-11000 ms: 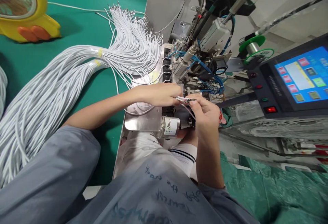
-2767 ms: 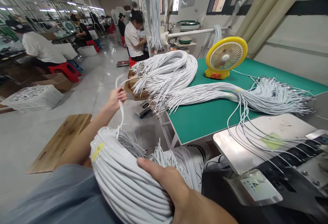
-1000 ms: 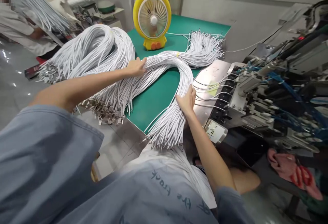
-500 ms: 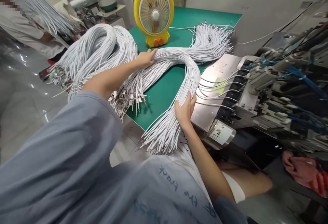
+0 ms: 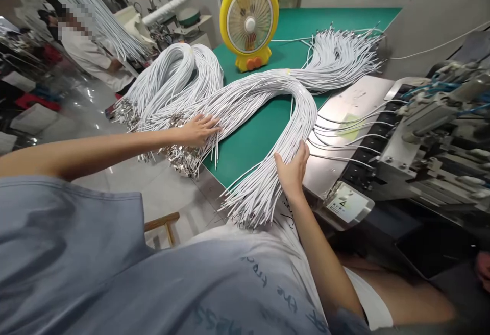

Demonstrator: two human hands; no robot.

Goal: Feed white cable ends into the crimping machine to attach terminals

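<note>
A thick bundle of white cables [image 5: 294, 115] bends over the front of the green table, its loose ends hanging toward my lap. My right hand [image 5: 293, 171] grips this bundle near the table edge, thumb on one side and fingers on the other. To the left, my left hand [image 5: 201, 129] lies flat with fingers spread on another white cable bundle [image 5: 241, 101], close to its ends with small metal terminals [image 5: 184, 164]. Both bundles run together under a yellow tie [image 5: 288, 71] and on to a fanned tail of cable ends [image 5: 344, 51].
A yellow fan [image 5: 249, 23] stands on the green table [image 5: 302, 21]. More looped white cables [image 5: 172, 72] hang over the left edge. At right, several single cables lead into a machine [image 5: 406, 146] with a metal plate [image 5: 360, 105]. Another person [image 5: 86, 51] is at far left.
My left hand has slid down and left along the cables, from near the bend toward the terminal ends, its fingers now spread. My right hand keeps its hold. The view has shifted left.
</note>
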